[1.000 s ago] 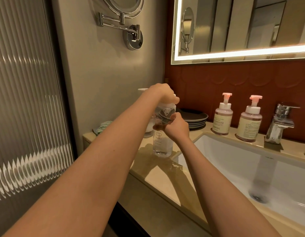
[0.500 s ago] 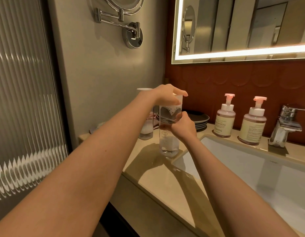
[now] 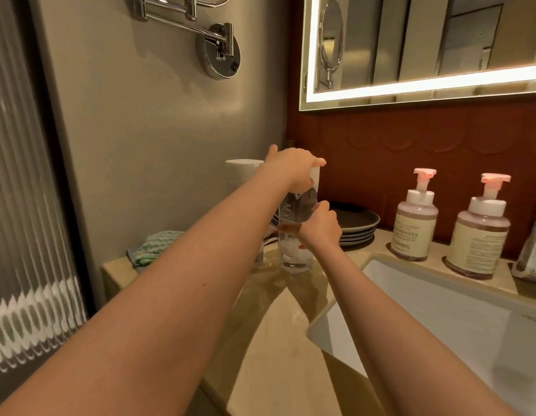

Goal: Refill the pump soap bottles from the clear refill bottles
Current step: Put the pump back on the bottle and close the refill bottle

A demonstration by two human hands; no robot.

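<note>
Clear plastic, tall and slim, the refill bottle [image 3: 295,250] stands upright on the beige stone counter [image 3: 275,325], just left of the white sink [image 3: 440,310]. The right hand [image 3: 320,228] wraps its fingers round the bottle's middle to steady it. The left hand [image 3: 290,169] sits on top, with its fingers curled down over the white cap [image 3: 315,177].

I judge the step to be unscrewing that cap, the opening move of the refill. Whether it has loosened at all I cannot tell, since the hand covers most of it. The cream-labelled pump soap bottles [image 3: 416,226] with pink pump heads stand well apart to the right, behind the sink, with their pumps on.

The next move calls for a firm hold below while the upper hand twists and lifts the cap clear; a pump must then come off too.

Against half a second ago, the bottle has not shifted and both grips look unchanged. Only the view has swung, showing more of the green-and-white cloth [image 3: 152,244].
</note>
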